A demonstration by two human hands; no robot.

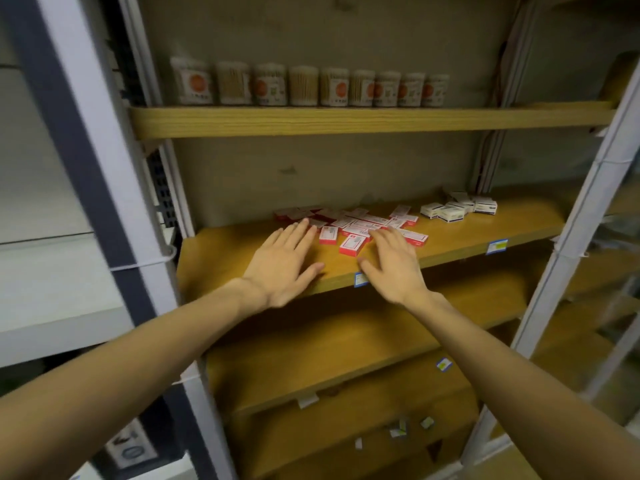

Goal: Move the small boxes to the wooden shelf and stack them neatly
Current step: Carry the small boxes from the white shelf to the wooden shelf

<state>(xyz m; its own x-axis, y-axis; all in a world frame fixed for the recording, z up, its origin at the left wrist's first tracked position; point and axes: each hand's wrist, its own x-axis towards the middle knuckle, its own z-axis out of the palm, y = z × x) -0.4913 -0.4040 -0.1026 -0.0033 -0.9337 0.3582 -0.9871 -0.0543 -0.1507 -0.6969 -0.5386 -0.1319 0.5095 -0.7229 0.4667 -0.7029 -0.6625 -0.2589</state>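
A: Where do you stand?

B: Your boxes (349, 225) are already on the shelf (450, 237) at mid-frame, but strewn flat, not stacked; that, I judge, is what's left.

A: And your hands?

B: Left hand (284, 263) and right hand (391, 265) lie flat, fingers spread, gripping nothing; fingertips meet the pile's edges.

both hands lie flat with straight fingers on the wooden shelf (221, 251): left hand (282, 263) and right hand (394, 263) flank scattered red-and-white small boxes (353, 225); white boxes (457, 207) lie far right.
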